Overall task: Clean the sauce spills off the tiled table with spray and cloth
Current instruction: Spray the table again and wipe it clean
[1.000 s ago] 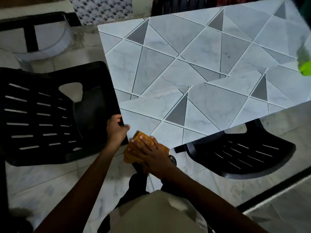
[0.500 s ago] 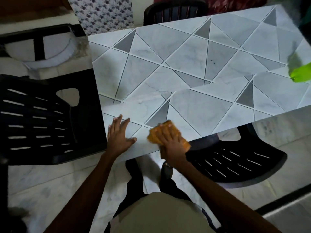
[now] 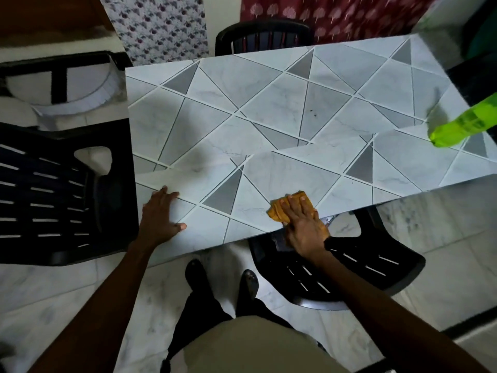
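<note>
The tiled table [image 3: 269, 109] has grey and white triangles. Small dark sauce specks [image 3: 313, 112] sit near its middle. My right hand [image 3: 302, 222] presses an orange cloth [image 3: 278, 211] flat on the table's near edge, fingers straight over it. My left hand [image 3: 161, 214] rests flat on the near left corner, fingers spread, holding nothing. A bright green spray bottle [image 3: 465, 122] stands at the table's right edge, partly cut off by the frame.
Black plastic chairs surround the table: one at the left [image 3: 53, 192], one under the near edge by my right hand [image 3: 349, 270], one at the far side [image 3: 263, 36]. Marble floor [image 3: 53, 292] lies below, and my legs stand close to the table.
My right hand slid the cloth to the right along the near edge. My left hand went from gripping the table's corner to lying flat on the top.
</note>
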`<control>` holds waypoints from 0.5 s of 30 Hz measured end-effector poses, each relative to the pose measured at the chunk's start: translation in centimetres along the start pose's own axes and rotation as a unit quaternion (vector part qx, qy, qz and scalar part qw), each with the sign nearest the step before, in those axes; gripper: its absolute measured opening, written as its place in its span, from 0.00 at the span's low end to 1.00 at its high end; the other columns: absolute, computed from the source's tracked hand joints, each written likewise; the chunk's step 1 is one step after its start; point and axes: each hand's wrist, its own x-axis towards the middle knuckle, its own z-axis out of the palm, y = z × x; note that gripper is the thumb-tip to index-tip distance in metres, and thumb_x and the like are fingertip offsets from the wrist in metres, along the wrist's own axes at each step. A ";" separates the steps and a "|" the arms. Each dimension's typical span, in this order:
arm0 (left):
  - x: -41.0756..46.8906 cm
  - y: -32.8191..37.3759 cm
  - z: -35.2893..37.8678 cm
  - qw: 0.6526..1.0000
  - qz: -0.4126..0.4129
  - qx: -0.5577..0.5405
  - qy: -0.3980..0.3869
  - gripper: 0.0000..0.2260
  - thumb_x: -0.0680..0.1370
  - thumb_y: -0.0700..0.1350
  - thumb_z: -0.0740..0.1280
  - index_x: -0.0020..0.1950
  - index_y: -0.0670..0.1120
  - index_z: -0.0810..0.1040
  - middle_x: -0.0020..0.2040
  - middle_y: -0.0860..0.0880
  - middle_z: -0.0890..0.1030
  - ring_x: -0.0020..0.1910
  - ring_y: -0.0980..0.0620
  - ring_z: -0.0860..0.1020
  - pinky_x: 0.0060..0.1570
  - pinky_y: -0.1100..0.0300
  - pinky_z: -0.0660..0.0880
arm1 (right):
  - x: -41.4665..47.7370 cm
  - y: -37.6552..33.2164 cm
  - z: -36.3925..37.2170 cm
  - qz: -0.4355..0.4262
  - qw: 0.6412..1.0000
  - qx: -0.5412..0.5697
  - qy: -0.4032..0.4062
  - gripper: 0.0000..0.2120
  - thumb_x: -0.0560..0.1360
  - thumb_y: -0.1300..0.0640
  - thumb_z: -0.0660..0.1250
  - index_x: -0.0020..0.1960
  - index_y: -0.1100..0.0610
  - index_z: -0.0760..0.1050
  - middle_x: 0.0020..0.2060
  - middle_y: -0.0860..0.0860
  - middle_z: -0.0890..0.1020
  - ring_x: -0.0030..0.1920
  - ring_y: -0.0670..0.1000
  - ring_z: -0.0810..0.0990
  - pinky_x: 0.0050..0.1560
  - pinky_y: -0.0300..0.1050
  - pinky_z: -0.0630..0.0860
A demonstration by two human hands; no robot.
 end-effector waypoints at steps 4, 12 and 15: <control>0.1 0.9 0.0 1.000 -0.015 -0.003 -0.008 0.45 0.62 0.45 0.81 0.76 0.47 0.65 0.79 0.43 0.57 0.78 0.39 0.54 0.72 0.39 0.55 | -1.3 -9.0 3.6 -0.095 0.995 -0.025 -0.023 0.41 0.63 0.52 0.70 0.76 0.45 0.64 0.77 0.48 0.66 0.76 0.57 0.63 0.71 0.62 0.68; 2.5 6.1 1.3 0.998 0.024 0.006 0.060 0.31 0.63 0.37 0.77 0.65 0.40 0.76 0.71 0.38 0.70 0.70 0.38 0.69 0.69 0.46 0.68 | 2.4 -12.3 2.4 -0.131 0.989 -0.022 -0.064 0.41 0.72 0.54 0.68 0.81 0.43 0.55 0.82 0.45 0.52 0.81 0.53 0.48 0.80 0.62 0.45; 3.4 9.1 2.1 0.995 0.087 -0.022 0.030 0.32 0.67 0.46 0.76 0.69 0.42 0.73 0.74 0.40 0.68 0.73 0.37 0.65 0.72 0.45 0.64 | 3.8 -6.6 -0.5 0.046 0.999 0.008 -0.010 0.36 0.72 0.48 0.58 0.80 0.42 0.56 0.82 0.44 0.53 0.81 0.56 0.51 0.76 0.61 0.58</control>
